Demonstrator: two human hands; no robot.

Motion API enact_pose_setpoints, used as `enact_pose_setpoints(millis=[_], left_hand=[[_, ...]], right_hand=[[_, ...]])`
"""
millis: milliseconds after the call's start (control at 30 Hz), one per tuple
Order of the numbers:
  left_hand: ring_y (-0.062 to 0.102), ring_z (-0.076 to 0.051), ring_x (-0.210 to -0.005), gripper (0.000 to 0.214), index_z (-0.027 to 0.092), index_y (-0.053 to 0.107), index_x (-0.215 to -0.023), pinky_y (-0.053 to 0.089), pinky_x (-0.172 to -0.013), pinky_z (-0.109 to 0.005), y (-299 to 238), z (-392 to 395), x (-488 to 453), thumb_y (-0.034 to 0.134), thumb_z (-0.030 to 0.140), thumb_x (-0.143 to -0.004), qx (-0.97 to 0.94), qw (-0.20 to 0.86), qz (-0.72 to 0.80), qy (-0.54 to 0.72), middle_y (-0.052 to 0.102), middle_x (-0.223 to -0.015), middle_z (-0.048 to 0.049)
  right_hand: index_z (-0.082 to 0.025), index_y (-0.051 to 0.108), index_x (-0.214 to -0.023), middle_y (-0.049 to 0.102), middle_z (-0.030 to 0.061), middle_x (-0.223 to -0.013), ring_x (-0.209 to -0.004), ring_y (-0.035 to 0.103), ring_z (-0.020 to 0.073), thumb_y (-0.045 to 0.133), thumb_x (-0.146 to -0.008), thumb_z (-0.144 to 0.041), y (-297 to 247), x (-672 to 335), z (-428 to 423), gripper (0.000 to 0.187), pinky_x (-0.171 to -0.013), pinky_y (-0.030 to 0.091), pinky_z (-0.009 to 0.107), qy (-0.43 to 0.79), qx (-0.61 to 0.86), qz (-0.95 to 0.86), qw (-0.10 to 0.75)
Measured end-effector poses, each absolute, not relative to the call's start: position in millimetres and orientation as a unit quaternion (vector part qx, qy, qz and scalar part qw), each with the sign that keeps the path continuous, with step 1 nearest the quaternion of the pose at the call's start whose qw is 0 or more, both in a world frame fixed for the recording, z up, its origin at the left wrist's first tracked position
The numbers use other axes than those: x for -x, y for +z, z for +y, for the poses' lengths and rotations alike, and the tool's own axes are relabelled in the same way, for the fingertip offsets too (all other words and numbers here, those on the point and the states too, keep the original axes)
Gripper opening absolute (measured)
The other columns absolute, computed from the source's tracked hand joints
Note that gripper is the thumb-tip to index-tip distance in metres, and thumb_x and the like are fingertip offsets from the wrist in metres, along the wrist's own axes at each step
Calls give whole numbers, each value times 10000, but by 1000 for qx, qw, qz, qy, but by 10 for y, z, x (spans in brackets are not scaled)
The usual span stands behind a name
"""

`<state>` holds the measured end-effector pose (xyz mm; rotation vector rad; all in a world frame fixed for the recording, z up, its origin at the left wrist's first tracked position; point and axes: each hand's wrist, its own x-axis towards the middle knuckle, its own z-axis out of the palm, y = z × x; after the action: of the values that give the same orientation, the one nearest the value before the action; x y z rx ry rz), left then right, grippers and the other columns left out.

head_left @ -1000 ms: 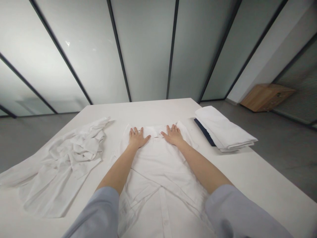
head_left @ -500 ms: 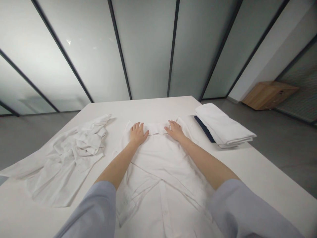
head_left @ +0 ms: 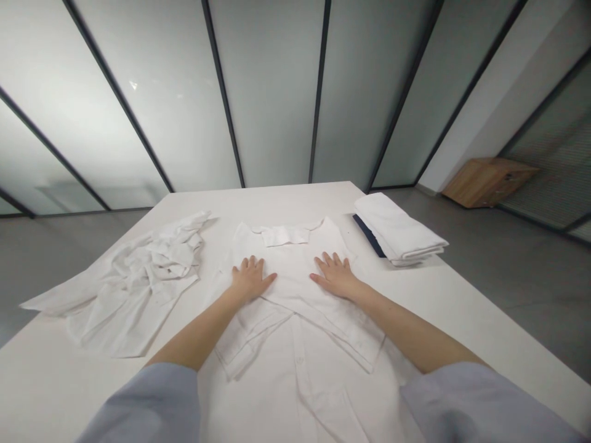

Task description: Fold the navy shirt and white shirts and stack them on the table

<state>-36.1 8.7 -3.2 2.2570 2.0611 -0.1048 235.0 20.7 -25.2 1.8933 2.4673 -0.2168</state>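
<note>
A white button-up shirt (head_left: 299, 363) lies spread in front of me, its collar (head_left: 285, 235) at the far end and its sleeves laid inward across the front. Flat on the upper left of the shirt rests my left hand (head_left: 250, 280), fingers spread. My right hand (head_left: 337, 275) presses on the upper right side, its fingers apart too. Neither hand grips the cloth. Creases run over the shirt below both palms.
To the left lies a crumpled white garment (head_left: 143, 271). On the right, folded white cloth (head_left: 397, 227) sits stacked over a dark blue item (head_left: 369, 235). The white table (head_left: 489, 344) ends before frosted glass panels (head_left: 272, 92); a wooden cabinet (head_left: 480, 181) stands beyond.
Both hands have slid from beside the collar down toward me onto the upper body of the shirt. The collar and shoulders now show uncovered. The view has shifted slightly.
</note>
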Motion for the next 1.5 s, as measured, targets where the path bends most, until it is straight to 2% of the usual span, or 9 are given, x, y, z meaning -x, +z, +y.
enact_pose_setpoints(millis=[133,300,467,600,800,1000,1233,1367,1500], left_hand=[[187,-390,-1422,784,164,293,-1480,216,-1067,-619,-160,277,316,207,670,-888,-731,25,681,-37,202,-1560,-196],[176,-380,-1428,789,160,274,-1492,201,-1080,-609,-186,730,342,195,662,-888,-724,21,689,-19,209,-1561,-188],[357,-334,-1341,678,152,448,-1370,301,-1062,-483,-44,929,312,315,610,-888,-716,-38,696,36,399,-1460,-189],[495,-304,-1183,568,173,552,-1224,402,-959,-443,2,739,290,330,580,-896,-722,-35,689,40,552,-1278,-164],[276,-362,-1382,721,234,409,-1397,282,-1030,-626,-151,537,359,246,695,-866,-721,26,692,-2,344,-1506,-152],[204,-366,-1417,778,212,345,-1451,228,-1051,-644,-170,789,338,211,705,-864,-730,15,683,-1,271,-1546,-155],[477,-300,-1204,580,179,565,-1208,378,-991,-428,-56,1045,286,394,617,-869,-727,-64,680,68,562,-1266,-159],[545,-257,-1097,428,196,613,-1085,424,-927,-382,-83,914,344,373,507,-915,-743,-37,665,62,613,-1144,-116],[499,-239,-1198,438,196,568,-1198,397,-995,-368,-148,634,513,382,481,-921,-777,-20,625,72,557,-1292,-115]], right_hand=[[-247,256,-1510,158,113,-1587,-1432,122,385,219,-899,-689,-300,-2326,434,755,-1101,131,616,-65,-613,787,14],[-241,307,-1489,222,116,-1570,-1420,182,367,248,-914,-659,-243,-2255,895,714,-1102,155,585,-47,-616,786,-5],[-153,461,-1383,382,185,-1473,-1375,279,357,364,-906,-623,-124,-2090,1088,676,-1097,171,551,21,-657,752,-44],[-178,555,-1283,488,169,-1386,-1327,353,321,367,-933,-546,-129,-2047,944,542,-1087,196,534,27,-620,783,-53],[-254,359,-1460,275,97,-1554,-1409,221,338,241,-934,-616,-276,-2166,753,650,-1088,194,571,-35,-611,791,-20],[-244,347,-1469,258,87,-1562,-1411,222,320,210,-934,-628,-238,-2178,965,672,-1095,212,528,-39,-616,786,-17],[-132,597,-1169,577,170,-1226,-1160,496,279,428,-927,-494,-86,-2078,1161,467,-980,342,393,49,-624,776,-83],[-157,629,-1109,604,141,-1174,-1096,533,261,417,-942,-423,-36,-2114,1017,379,-919,378,356,21,-609,790,-64],[-184,579,-1236,550,144,-1297,-1152,512,277,404,-935,-488,-50,-2229,801,462,-972,351,394,-5,-591,805,-53]])
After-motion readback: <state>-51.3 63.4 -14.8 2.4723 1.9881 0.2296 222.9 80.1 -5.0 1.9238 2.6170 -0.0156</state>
